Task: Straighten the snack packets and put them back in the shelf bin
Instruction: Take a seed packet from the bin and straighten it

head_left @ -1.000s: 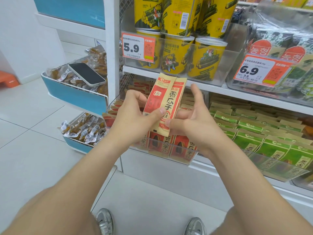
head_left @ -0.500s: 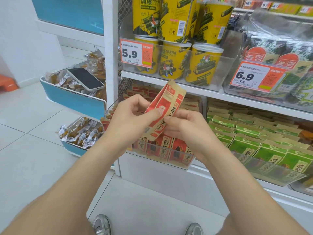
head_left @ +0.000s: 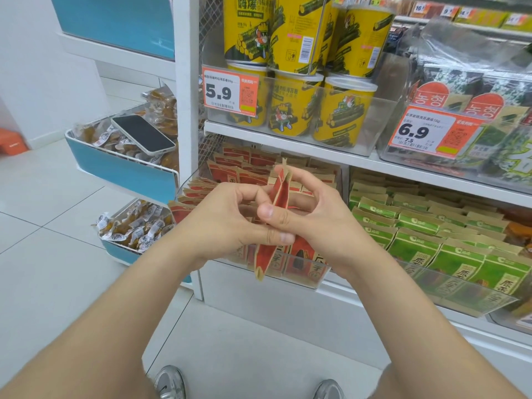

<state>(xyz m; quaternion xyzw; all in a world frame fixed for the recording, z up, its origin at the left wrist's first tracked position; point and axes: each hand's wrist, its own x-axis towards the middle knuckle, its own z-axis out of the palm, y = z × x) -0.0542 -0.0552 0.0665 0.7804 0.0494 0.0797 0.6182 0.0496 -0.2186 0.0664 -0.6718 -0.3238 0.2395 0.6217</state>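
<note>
Packets [head_left: 279,192] stand edge-on before the bin [head_left: 312,283]; my left hand [head_left: 224,226] and right hand [head_left: 322,223] both pinch them.

You read 5.9 on the orange price tag [head_left: 230,92] before the yellow canisters [head_left: 250,27], marked 嗨爆; 6.9 and small 7.5 on the second price tag [head_left: 431,132]; 子 on the binned snack packets [head_left: 313,263].

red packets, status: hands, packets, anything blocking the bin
Left hand, right hand both grip the red packets, edge-on. Packets in front of clear bin, not yet in. Nothing in the way.
</note>
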